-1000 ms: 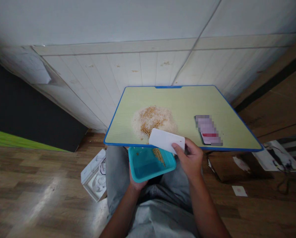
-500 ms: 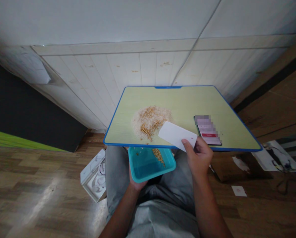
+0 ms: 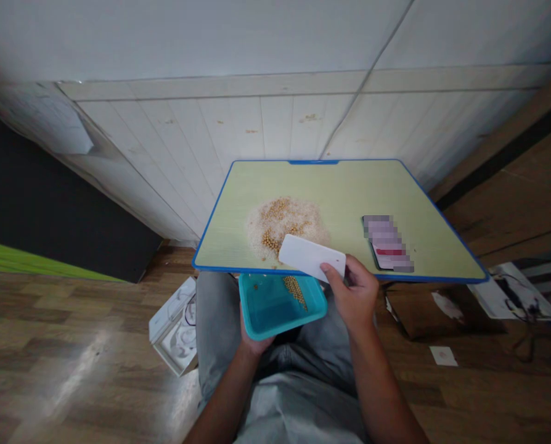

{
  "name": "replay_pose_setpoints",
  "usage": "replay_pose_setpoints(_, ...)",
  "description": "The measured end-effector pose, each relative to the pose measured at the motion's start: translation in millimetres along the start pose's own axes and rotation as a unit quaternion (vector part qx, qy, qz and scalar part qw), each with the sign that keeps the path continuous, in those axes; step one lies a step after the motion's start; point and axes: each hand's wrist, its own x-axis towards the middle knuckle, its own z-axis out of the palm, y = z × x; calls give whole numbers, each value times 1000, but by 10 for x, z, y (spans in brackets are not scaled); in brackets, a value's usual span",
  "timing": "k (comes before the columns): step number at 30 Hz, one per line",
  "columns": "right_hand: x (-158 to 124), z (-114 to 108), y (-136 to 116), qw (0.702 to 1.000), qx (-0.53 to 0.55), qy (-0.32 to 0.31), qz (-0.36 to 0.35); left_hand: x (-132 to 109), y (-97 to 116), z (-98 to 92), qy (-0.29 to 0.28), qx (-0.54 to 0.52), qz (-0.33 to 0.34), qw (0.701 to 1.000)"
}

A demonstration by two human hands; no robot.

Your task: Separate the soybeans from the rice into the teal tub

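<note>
A pile of white rice mixed with yellow beans (image 3: 285, 225) lies on a small green table with a blue rim (image 3: 349, 185). My right hand (image 3: 354, 293) pinches a white plastic scraper card (image 3: 310, 256) at the table's near edge, beside the pile. My left hand (image 3: 252, 339) grips from below a teal plastic tray (image 3: 269, 308) held under the table's edge. A short row of yellow beans (image 3: 295, 290) sits in the tray's right side.
A phone (image 3: 387, 243) lies on the table's right half. A white box (image 3: 176, 327) sits on the wooden floor to my left, papers and a cardboard piece to my right. A white panelled wall stands behind the table.
My right hand swung the card right and up over the table half a second ago, then brought it back left to the near edge by the pile. The tray stayed put.
</note>
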Motion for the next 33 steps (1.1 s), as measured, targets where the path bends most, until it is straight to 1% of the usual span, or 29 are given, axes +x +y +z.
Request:
replay_pose_setpoints(6,-19,19,-15,1000,0,-14,13,8,-18,-107,1,-36,-8,999)
replay_pose_setpoints(12,-3,59,-66,1000,-1,-25,11,7,-34,-228,-55,-87,-25,994)
replay_pose_setpoints(14,6,69,-90,1000,-2,-27,10,6,-37,-253,-50,-80,-23,995)
replay_pose_setpoints(16,16,73,-110,1000,0,-29,10,5,-39,-268,-27,-65,-20,997)
replay_pose_setpoints(19,27,66,-128,999,3,-32,12,3,-40,-278,-2,-37,-5,999)
replay_pose_setpoints(22,24,51,-118,999,12,-39,12,4,-40,-272,2,-16,1,1000)
replay_pose_setpoints(25,7,39,-82,999,27,-41,13,13,-39,-234,-10,-21,-12,1000)
replay_pose_setpoints(29,-7,44,-44,999,25,-20,15,17,-35,-177,-27,-41,-24,999)
replay_pose_setpoints(33,14,83,-91,1000,4,-10,0,-3,-25,-197,-35,-70,-23,997)
